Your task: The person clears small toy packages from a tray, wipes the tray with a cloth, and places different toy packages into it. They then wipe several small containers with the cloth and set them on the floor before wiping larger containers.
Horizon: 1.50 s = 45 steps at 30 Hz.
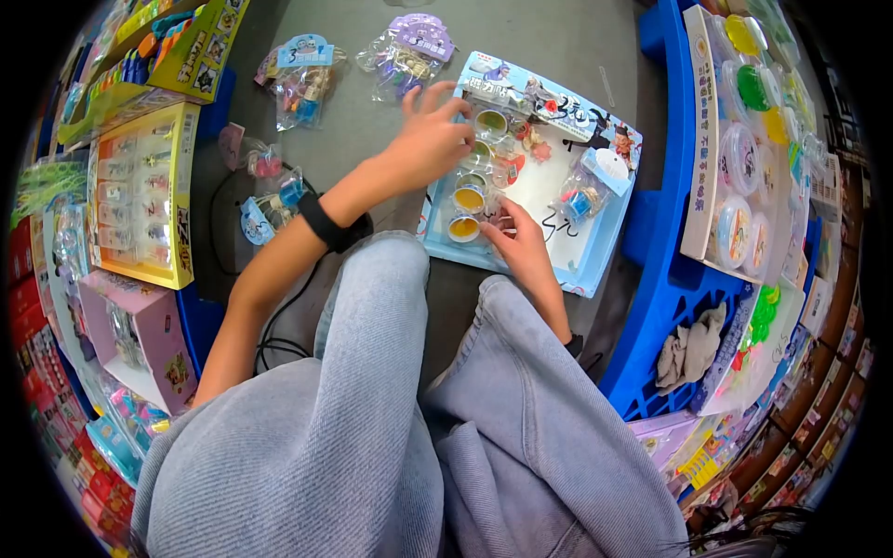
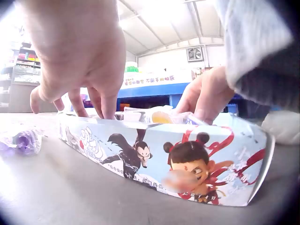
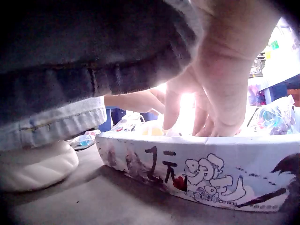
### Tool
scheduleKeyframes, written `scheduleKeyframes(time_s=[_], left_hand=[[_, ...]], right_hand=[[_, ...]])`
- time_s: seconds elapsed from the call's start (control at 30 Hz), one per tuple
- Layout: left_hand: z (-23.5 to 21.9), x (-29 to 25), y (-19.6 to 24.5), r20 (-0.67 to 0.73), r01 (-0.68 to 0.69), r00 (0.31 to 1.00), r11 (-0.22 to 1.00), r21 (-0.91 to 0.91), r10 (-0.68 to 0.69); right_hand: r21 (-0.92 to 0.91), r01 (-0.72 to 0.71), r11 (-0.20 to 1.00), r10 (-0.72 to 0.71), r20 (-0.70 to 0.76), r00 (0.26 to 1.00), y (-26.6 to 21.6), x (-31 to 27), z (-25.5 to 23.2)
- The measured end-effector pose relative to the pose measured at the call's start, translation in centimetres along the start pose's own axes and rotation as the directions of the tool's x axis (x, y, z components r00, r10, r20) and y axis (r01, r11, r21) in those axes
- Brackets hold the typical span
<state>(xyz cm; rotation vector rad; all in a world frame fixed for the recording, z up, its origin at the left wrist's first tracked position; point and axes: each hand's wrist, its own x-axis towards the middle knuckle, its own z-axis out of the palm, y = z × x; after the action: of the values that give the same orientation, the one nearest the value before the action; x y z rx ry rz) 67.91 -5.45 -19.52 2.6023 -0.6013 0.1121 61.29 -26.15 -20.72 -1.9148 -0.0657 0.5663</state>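
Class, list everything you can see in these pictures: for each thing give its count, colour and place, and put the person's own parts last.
Shallow printed cardboard display box: one, light blue with cartoon figures, on the grey floor.
Small round clear tubs with yellow contents: about four, a column inside the box.
Clear toy packets: several, scattered on the floor left of the box.
Blue plastic pallet: one, right.
Left hand: fingers down on the tubs.
Right hand: at the lowest tub.
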Motion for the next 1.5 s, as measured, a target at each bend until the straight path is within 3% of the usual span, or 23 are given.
scheduleKeyframes(time_s=[0.07,0.1,0.17,0.2,0.3,0.53,0.6,0.7,0.73,0.87,0.93,1.03,1.1,1.13,1.17,1.2,1.23,1.3,1.33,1.37,1.4,1.43,1.5], left_hand=[[-1.1,-1.5,-0.3,-0.163,0.056,0.984,0.993,-0.106,-0.073],[-2.0,-2.5,-0.4,-0.164,0.058,0.984,0.993,-0.102,-0.075],[-4.1,-5.1,-0.5,-0.256,0.172,0.938,0.956,-0.237,-0.233],[-5.1,-6.8,-0.3,-0.257,0.224,0.924,0.944,-0.241,-0.285],[-7.7,-12.2,0.6,-0.245,0.362,0.866,0.884,-0.295,-0.436],[-10.5,-22.5,0.8,-0.267,0.6,0.72,0.767,-0.227,-0.641],[-10.2,-24.7,0.1,-0.18,0.787,0.57,0.596,-0.16,-0.801],[-9.1,-26.1,-0.4,-0.22,0.85,0.52,0.526,0.036,-0.825],[-9.1,-26.0,-0.7,-0.111,0.874,0.484,0.486,0.017,-0.868],[-8.4,-23.7,-2.7,-0.126,0.847,0.522,0.53,-0.038,-0.844],[-8.7,-21.9,-3.9,-0.259,0.787,0.602,0.616,0.033,-0.755],[-9.0,-20.9,-6.2,-0.186,0.759,0.636,0.65,-0.02,-0.749],[-8.8,-21.1,-7.3,-0.187,0.774,0.618,0.633,-0.023,-0.763],[-8.1,-21.8,-8.5,-0.239,0.744,0.611,0.65,-0.153,-0.755],[-7.3,-22.3,-9.4,-0.292,0.696,0.595,0.662,-0.279,-0.749],[-6.3,-22.6,-9.8,-0.378,0.647,0.38,0.535,-0.543,-0.844],[-6.1,-23.3,-10.2,-0.381,0.641,0.38,0.537,-0.548,-0.843],[-6.7,-24.4,-11.1,-0.115,0.46,0.328,0.265,-0.847,-0.938],[-6.9,-24.4,-10.8,-0.237,0.592,0.271,0.356,-0.723,-0.933],[-6.7,-24.1,-10.2,-0.361,0.701,0.244,0.421,-0.575,-0.9],[-6.7,-23.9,-10.4,-0.346,0.565,0.246,0.425,-0.707,-0.905],[-6.6,-23.9,-10.8,-0.31,0.412,0.26,0.395,-0.821,-0.915],[-5.6,-24.5,-11.6,-0.283,0.29,0.199,0.332,-0.897,-0.938]], right_hand=[[0.125,-0.062,0.99,0.069,-0.055,0.996,-1.8,-0.6,-0.1],[0.126,-0.059,0.99,0.066,-0.052,0.996,-2.0,-0.8,-0.1],[0.073,0.036,0.997,-0.03,-0.079,0.996,-2.1,-1.1,-0.3],[-0.043,0.042,0.998,-0.044,-0.036,0.998,-1.5,-1.1,-0.3],[-0.006,0.058,0.998,-0.058,0.001,0.998,-1.0,-1.0,-0.4],[0.058,0.037,0.998,-0.038,0.016,0.999,-0.1,-0.9,-0.8],[0.044,-0.027,0.999,0.03,-0.053,0.998,-1.4,-1.5,-1.0],[0.053,-0.02,0.998,0.026,-0.114,0.993,-2.2,-2.4,-2.0],[0.039,-0.03,0.999,0.035,-0.143,0.989,-2.8,-2.7,-1.9],[-0.007,0.022,1.0,-0.023,-0.155,0.988,-3.8,-3.2,-1.2],[-0.038,0.073,0.997,-0.078,-0.145,0.986,-4.5,-3.4,-0.4],[0.036,0.135,0.99,-0.128,-0.158,0.979,-5.5,-3.5,1.2],[-0.227,0.261,0.938,-0.282,-0.063,0.957,-6.4,-3.1,2.6],[-0.24,0.377,0.895,-0.379,0.04,0.925,-7.7,-2.6,3.7],[-0.277,0.502,0.819,-0.483,0.138,0.864,-8.9,-1.7,5.0],[-0.297,0.621,0.726,-0.572,0.242,0.784,-10.1,-0.7,6.5],[-0.295,0.661,0.69,-0.595,0.289,0.75,-10.8,0.4,8.2],[-0.301,0.755,0.583,-0.667,0.353,0.656,-11.2,2.8,12.2],[-0.317,0.801,0.508,-0.711,0.369,0.598,-11.2,4.0,14.2],[-0.332,0.803,0.494,-0.71,0.379,0.594,-10.6,5.3,16.4],[-0.439,0.724,0.533,-0.528,0.496,0.689,-11.1,5.7,17.9],[-0.416,0.762,0.496,-0.552,0.526,0.647,-8.8,7.1,20.3],[-0.552,0.743,0.379,-0.602,0.463,0.651,-7.2,7.9,22.5]])
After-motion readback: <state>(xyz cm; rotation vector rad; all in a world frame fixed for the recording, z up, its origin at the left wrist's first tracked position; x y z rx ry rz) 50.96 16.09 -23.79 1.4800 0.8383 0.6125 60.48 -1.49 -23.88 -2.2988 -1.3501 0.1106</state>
